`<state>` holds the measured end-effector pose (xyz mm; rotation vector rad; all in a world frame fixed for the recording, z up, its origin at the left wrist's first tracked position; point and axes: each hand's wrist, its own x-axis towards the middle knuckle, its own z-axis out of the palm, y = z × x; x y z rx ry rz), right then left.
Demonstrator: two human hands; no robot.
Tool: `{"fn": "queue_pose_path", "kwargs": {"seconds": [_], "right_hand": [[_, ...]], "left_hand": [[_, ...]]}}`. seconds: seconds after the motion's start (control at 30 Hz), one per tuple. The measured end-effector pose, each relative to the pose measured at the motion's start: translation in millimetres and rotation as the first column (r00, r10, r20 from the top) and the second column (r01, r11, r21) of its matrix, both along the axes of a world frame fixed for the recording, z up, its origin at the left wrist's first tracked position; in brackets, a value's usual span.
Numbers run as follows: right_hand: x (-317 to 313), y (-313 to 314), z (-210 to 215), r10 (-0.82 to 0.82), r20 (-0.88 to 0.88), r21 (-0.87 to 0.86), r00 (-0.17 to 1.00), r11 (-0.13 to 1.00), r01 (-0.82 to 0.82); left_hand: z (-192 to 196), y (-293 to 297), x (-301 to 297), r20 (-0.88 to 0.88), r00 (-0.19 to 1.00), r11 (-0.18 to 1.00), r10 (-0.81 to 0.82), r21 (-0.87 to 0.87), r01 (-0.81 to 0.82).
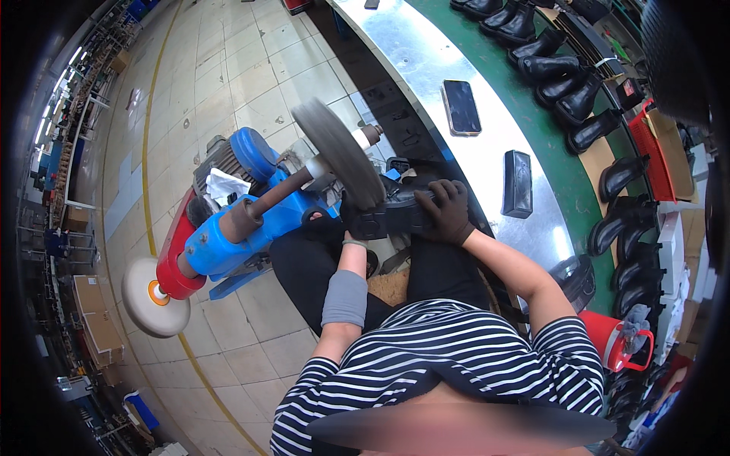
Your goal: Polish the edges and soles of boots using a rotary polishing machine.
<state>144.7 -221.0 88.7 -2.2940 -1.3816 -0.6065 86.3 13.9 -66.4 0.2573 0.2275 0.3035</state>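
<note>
Black leather is pressed against the dark spinning wheel of a blue polishing machine: a black shoe is held just below the wheel. The right hand, gloved, is wrapped over the shoe's far end, fingers closed around it. The left hand is tucked under the shoe beneath the wheel; its finger position cannot be told. A white buffing pad sits at the machine's other end.

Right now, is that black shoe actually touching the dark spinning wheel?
Touching. The head view shows the black shoe, held by both hands, pressed against the dark wheel's lower edge with no visible gap.
</note>
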Motion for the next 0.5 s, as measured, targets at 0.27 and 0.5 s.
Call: {"fn": "queue_pose_path", "kwargs": {"seconds": [0.27,0.5], "right_hand": [[-8.8,13.3,4.6,0.045,-0.036,-0.003,0.998,0.999,-0.045],[-20.8,45.4,7.2,0.179,-0.092,0.073,0.98,0.982,-0.173]], "left_hand": [[22.5,6.9,-32.2,-0.117,0.993,0.999,-0.002,-0.052,-0.004],[5.3,56.9,-79.5,0.011,1.0,0.992,0.024,0.126,-0.025]]}}
